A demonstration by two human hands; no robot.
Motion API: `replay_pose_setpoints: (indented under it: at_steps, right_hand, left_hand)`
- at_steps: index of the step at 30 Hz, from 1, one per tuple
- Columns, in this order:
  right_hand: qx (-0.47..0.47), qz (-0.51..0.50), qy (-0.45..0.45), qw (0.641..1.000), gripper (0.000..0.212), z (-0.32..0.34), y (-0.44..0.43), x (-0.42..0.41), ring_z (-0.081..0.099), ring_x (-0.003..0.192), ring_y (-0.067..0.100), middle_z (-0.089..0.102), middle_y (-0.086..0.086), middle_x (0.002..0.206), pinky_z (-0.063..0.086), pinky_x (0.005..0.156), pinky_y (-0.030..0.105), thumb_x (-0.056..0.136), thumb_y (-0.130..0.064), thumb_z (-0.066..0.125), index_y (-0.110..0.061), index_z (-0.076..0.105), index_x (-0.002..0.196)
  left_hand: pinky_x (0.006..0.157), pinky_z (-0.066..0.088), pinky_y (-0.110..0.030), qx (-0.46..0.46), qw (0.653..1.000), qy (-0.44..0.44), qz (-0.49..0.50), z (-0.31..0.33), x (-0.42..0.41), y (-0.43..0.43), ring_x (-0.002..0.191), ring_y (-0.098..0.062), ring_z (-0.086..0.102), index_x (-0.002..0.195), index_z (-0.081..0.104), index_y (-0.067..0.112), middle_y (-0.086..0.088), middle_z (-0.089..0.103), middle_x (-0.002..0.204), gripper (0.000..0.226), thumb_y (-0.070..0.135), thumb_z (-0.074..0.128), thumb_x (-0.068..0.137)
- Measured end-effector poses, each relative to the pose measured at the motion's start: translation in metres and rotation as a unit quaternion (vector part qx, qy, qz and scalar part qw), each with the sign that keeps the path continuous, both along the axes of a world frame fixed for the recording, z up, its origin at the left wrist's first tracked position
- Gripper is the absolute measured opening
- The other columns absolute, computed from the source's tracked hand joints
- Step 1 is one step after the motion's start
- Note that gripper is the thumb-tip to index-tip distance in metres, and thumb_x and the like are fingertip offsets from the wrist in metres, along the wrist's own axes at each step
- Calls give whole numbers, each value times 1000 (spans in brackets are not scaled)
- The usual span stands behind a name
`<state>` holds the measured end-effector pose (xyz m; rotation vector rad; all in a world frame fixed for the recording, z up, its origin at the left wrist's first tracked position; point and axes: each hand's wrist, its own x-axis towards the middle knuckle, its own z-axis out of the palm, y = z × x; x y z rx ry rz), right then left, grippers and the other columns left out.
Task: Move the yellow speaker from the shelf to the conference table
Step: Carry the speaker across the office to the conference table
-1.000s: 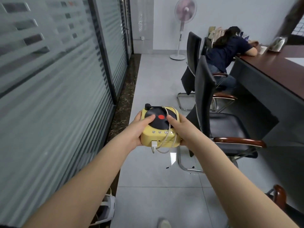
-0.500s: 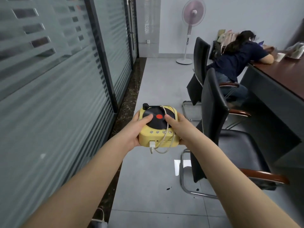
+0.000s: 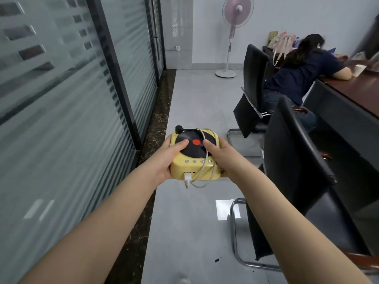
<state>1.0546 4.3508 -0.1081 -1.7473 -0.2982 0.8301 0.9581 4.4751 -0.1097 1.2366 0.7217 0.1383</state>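
Note:
The yellow speaker (image 3: 194, 169), shaped like a small record player with a black disc and red centre on top, is held out in front of me above the floor. My left hand (image 3: 164, 158) grips its left side, thumb on the disc. My right hand (image 3: 222, 158) grips its right side, thumb also on the disc. A white cable (image 3: 202, 177) is looped over the speaker and hangs from its front. The dark wooden conference table (image 3: 356, 93) runs along the right edge of the view.
Frosted glass partitions (image 3: 61, 119) line the left. Two black chairs (image 3: 297, 160) stand between me and the table; a person (image 3: 303, 68) sits slumped at its far end. A pedestal fan (image 3: 233, 27) stands by the back wall. Grey floor runs ahead.
I have walked forward along the aisle with the speaker in both hands. The near chair has slid closer and to the right; the table has shifted toward the right edge.

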Motion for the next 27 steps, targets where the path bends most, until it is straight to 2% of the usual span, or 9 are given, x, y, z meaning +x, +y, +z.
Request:
replay_pose_setpoints:
  at_steps: [2, 9, 15, 17, 19, 23, 27]
  right_hand:
    - [-2, -6, 4, 1000, 46, 0, 24, 16, 64, 106, 29, 62, 6, 123, 58, 77, 45, 92, -45, 51, -25, 43, 133]
    - [-6, -24, 2, 1000, 48, -2, 73, 55, 63, 105, 28, 61, 5, 123, 58, 75, 43, 92, -46, 51, -25, 41, 134]
    - [-11, -26, 4, 1000, 45, -9, 103, 92, 63, 106, 28, 61, 6, 123, 57, 78, 45, 92, -45, 51, -24, 43, 132]
    - [-6, -20, 2, 1000, 43, -10, 115, 108, 64, 104, 27, 62, 5, 121, 58, 76, 42, 93, -43, 50, -24, 45, 131]
    - [-3, -17, 4, 1000, 44, -12, 126, 127, 64, 105, 28, 62, 5, 122, 58, 75, 42, 93, -43, 51, -24, 44, 131]
    - [2, -10, 7, 1000, 47, -13, 152, 178, 63, 108, 31, 61, 6, 124, 57, 83, 52, 90, -46, 53, -25, 44, 130]
    - [5, 7, -3, 1000, 46, -8, 178, 234, 65, 104, 31, 63, 7, 121, 56, 82, 55, 89, -47, 54, -25, 45, 129]
  left_hand:
    - [67, 59, -42, -1, 1000, 0, -11, 2, 17, 24, 98, -24, 69, 124, 52, 43, 2, 69, 114, 34, 33, 59, 92]
    - [80, 57, -51, -16, 1000, 3, -24, -2, 59, 77, 100, -25, 68, 107, 58, 45, 3, 70, 111, 20, 32, 59, 92]
    - [78, 57, -49, -22, 1000, 7, -17, -7, 97, 107, 96, -24, 69, 98, 59, 45, 3, 71, 106, 16, 31, 60, 91]
    - [73, 58, -46, -22, 1000, 5, -13, -8, 111, 117, 95, -24, 68, 101, 59, 45, 3, 70, 105, 18, 30, 60, 91]
    - [69, 58, -44, -20, 1000, 8, -8, -7, 129, 128, 95, -25, 68, 114, 57, 43, 1, 69, 109, 26, 30, 59, 92]
    - [63, 58, -42, -16, 1000, 4, 7, -5, 175, 150, 95, -25, 68, 124, 53, 40, -1, 68, 113, 35, 30, 60, 91]
    - [69, 58, -46, -13, 1000, 2, 22, -3, 226, 173, 100, -27, 68, 125, 52, 41, -1, 68, 115, 36, 32, 60, 91]
